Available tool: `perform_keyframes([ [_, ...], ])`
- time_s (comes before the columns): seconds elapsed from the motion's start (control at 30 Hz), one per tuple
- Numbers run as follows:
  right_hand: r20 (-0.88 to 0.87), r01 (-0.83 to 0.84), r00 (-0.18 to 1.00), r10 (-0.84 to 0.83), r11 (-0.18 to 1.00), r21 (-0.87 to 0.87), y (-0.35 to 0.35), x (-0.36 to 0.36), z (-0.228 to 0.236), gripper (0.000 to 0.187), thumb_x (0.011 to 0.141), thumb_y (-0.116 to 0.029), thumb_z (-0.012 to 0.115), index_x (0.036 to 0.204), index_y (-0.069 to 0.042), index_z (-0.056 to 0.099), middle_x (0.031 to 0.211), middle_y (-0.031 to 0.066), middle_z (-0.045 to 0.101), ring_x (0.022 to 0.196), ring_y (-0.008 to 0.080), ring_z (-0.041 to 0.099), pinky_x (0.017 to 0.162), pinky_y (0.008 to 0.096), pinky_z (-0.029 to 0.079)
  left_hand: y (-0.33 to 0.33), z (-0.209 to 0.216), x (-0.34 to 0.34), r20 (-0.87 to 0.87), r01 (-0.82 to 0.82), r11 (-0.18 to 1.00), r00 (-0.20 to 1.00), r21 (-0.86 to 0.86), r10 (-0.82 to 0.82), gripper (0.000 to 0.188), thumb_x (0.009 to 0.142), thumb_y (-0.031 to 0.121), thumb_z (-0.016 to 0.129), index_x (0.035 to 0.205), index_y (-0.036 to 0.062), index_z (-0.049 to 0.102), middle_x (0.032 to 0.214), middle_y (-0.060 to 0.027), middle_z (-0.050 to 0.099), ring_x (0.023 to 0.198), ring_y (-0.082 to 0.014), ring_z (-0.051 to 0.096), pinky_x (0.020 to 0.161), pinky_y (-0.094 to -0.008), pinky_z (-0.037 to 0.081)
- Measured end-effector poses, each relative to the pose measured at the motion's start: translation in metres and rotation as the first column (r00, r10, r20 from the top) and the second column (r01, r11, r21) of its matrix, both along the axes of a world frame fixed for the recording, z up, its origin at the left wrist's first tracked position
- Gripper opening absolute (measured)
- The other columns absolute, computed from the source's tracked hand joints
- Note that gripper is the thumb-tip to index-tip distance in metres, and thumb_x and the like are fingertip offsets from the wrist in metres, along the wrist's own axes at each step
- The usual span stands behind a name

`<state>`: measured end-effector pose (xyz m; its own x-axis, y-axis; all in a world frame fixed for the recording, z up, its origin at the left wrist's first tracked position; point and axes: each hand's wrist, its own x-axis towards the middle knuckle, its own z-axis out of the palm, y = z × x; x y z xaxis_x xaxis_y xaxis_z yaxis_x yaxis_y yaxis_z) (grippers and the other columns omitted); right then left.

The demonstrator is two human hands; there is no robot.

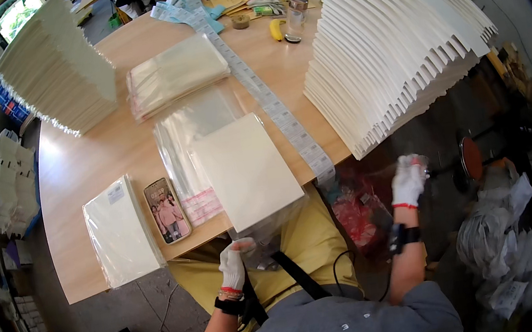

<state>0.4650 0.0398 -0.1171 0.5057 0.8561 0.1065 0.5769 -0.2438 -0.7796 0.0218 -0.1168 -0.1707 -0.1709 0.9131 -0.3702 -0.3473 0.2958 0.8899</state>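
Observation:
A white rectangular board (250, 171) lies at the table's front edge, with a clear plastic bag (279, 218) showing beyond its near end. My left hand (233, 261), in a white glove, is just below that edge; its fingers are curled together on the bag's loose film. Off to the right, past the table edge, my gloved right hand (408, 181) hangs in the air. Motion smears its fingers, so I cannot make out whether it grips anything. Left of the board are flat clear bags (190, 149), a smartphone (167, 209) and a bagged white board (121, 232).
Tall stacks of white boards stand at the right (385, 49) and far left (59, 72). A label strip (271, 101) crosses the table beside a bag pile (176, 73). Farther back are a banana (276, 29) and jar (295, 14). Red plastic (360, 214) lies below right.

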Motion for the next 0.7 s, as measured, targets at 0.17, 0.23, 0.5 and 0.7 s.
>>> perform_keyframes([
  [0.17, 0.201, -0.472, 0.643, 0.739, 0.589, -0.656, -0.021, 0.028, -0.018, 0.024, 0.082, -0.016, 0.059, 0.103, -0.004, 0.059, 0.094, 0.015, 0.063, 0.088, 0.0302, 0.062, 0.079, 0.0419, 0.051, 0.01, 0.017, -0.019, -0.866, 0.077, 0.966, 0.465, 0.245, 0.183, 0.014, 0.087, 0.014, 0.059, 0.092, 0.0025, 0.063, 0.088, -0.012, 0.061, 0.077, -0.028, 0.059, 0.069, -0.0376, 0.048],
  [0.23, 0.307, -0.707, 0.391, 0.868, 0.497, -0.504, -0.021, -0.031, -0.021, 0.032, 0.08, -0.015, 0.061, 0.11, -0.004, 0.059, 0.097, 0.0161, 0.064, 0.092, 0.0337, 0.062, 0.08, 0.0427, 0.051, 0.013, 0.026, -0.023, -0.949, 0.228, 0.93, -0.056, 0.289, 0.309, 0.025, 0.072, 0.005, 0.071, 0.096, 0.0075, 0.062, 0.106, -0.0116, 0.059, 0.086, -0.0307, 0.057, 0.072, -0.0415, 0.048],
  [0.5, 0.219, -0.991, 0.133, 0.967, 0.135, 0.006, 0.025, -0.145, 0.006, 0.015, 0.08, -0.017, 0.064, 0.089, -0.004, 0.064, 0.075, 0.0078, 0.065, 0.071, 0.0282, 0.063, 0.064, 0.0339, 0.051, 0.053, 0.061, -0.018, -0.93, 0.748, 0.61, 0.025, 0.261, 0.367, 0.02, 0.07, 0.009, 0.071, 0.08, 0.011, 0.055, 0.093, 0.0005, 0.062, 0.089, -0.0216, 0.059, 0.067, -0.0357, 0.049],
  [0.7, 0.045, -0.99, 0.141, 0.989, 0.141, 0.011, 0.024, -0.13, -0.009, 0.013, 0.079, -0.015, 0.066, 0.085, -0.003, 0.065, 0.084, 0.0096, 0.068, 0.075, 0.02, 0.067, 0.069, 0.0305, 0.054, 0.027, 0.029, -0.031, -0.965, 0.571, 0.78, 0.106, 0.256, 0.239, 0.033, 0.063, 0.006, 0.07, 0.092, 0.0125, 0.054, 0.099, -0.0039, 0.062, 0.092, -0.0268, 0.061, 0.07, -0.0379, 0.051],
])
